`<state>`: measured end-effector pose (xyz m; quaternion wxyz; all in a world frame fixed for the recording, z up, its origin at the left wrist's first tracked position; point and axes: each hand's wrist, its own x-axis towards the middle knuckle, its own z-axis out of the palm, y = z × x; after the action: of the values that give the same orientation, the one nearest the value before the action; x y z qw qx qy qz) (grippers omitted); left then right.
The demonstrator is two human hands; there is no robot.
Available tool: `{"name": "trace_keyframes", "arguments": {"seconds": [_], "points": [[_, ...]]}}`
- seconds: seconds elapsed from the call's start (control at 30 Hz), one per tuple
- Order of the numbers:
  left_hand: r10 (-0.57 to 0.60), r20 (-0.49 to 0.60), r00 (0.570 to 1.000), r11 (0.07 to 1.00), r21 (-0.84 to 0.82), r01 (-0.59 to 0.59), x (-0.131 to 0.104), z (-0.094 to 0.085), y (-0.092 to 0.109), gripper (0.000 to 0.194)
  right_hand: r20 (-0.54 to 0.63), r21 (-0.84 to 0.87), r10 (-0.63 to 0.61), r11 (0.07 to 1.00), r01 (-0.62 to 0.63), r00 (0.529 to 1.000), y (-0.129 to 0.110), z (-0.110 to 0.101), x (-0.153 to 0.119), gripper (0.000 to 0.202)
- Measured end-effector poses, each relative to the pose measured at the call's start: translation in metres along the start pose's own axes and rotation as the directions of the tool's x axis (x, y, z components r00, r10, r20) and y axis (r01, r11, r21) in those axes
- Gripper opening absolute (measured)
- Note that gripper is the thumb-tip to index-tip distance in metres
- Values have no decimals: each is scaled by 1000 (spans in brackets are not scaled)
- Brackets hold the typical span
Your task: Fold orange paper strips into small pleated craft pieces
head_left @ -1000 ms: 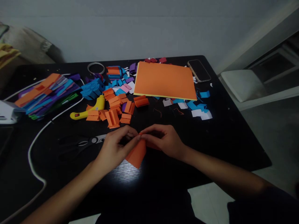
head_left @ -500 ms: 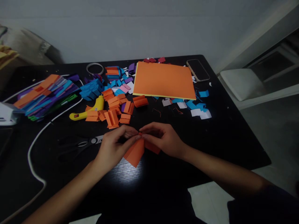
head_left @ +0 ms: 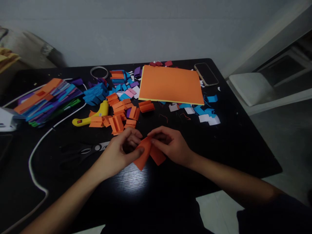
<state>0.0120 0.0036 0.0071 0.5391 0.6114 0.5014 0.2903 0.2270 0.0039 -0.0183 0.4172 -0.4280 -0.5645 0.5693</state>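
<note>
A folded orange paper (head_left: 143, 158) is held up between my two hands, its two flaps hanging down and spreading apart. My left hand (head_left: 124, 149) grips the left flap, thumb on the near face and the other fingers curled behind it. The top of the fold is pinched by my right hand (head_left: 172, 143), between thumb and fingertips. Black-handled scissors (head_left: 90, 149) lie just left of my left hand, their blades partly hidden by it. Several small folded orange pieces (head_left: 116, 124) lie beyond my left hand.
A yellow glue gun (head_left: 97, 115) lies among the orange pieces. An orange sheet (head_left: 170, 84) lies at the back, near a phone (head_left: 206, 74). Colored strips (head_left: 48, 97) are piled at left. A white cable (head_left: 32, 165) curves down the left side. Paper scraps lie at right.
My left hand has moved from the top of the fold down onto the left flap. The right flap now shows more fully below my right hand.
</note>
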Motion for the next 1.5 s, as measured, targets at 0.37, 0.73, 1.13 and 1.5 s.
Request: {"name": "trace_keyframes", "arguments": {"seconds": [0.37,0.73,1.13,1.5], "points": [[180,-129,975,980,113,-166,0,5,-10,16,-26,109,84,991,-81,996,-3,1,0,17],[371,-152,916,911,250,-328,-5,2,-10,12,-16,190,131,974,-126,991,-2,0,1,21],[397,-175,901,898,276,-342,-4,4,-8,11,-9,68,145,987,-144,989,-5,-1,1,20],[330,-201,922,933,216,-287,-2,2,-7,9,-5,74,135,988,-134,991,-6,-1,0,14]]}}
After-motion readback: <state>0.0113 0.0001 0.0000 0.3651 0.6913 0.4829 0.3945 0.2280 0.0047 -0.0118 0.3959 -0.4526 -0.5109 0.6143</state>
